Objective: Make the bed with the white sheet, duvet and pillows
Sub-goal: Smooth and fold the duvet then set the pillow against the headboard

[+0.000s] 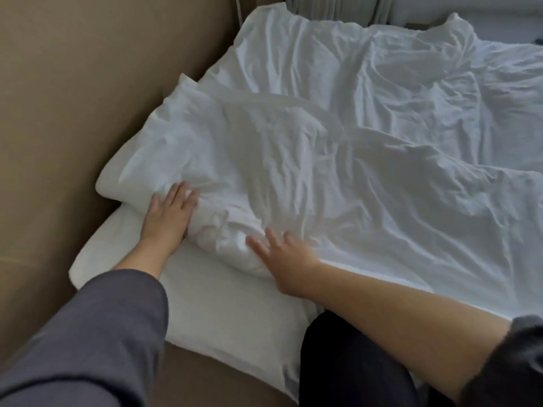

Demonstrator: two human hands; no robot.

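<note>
Head view looked down over a bed corner, where a crumpled white duvet (338,177) lay spread across most of the bed, deeply creased and reaching away to the upper right. Its near corner was bunched into a thick roll between the two hands. The left hand (170,212) lay flat against the left side of that roll, its fingers (183,195) straight and only slightly apart, palm down and pinching nothing. The right hand (283,259) rested on the near side of the roll, its fingers (258,245) splayed wide and pointing to the left, palm against the cloth, with no fold gripped.

Below the roll, a smooth white padded corner (229,304) lay uncovered by the duvet; whether it was the sheeted mattress or a pillow could not be told. A grey sleeve (88,333) covered the left forearm, while the right forearm was bare up to a dark cuff (526,353) pushed back near the elbow. A dark-clad leg (352,365) pressed against the near edge of the bed. A tan area (73,113) filled the left side, and pale curtains (338,10) hung beyond the far edge of the duvet.
</note>
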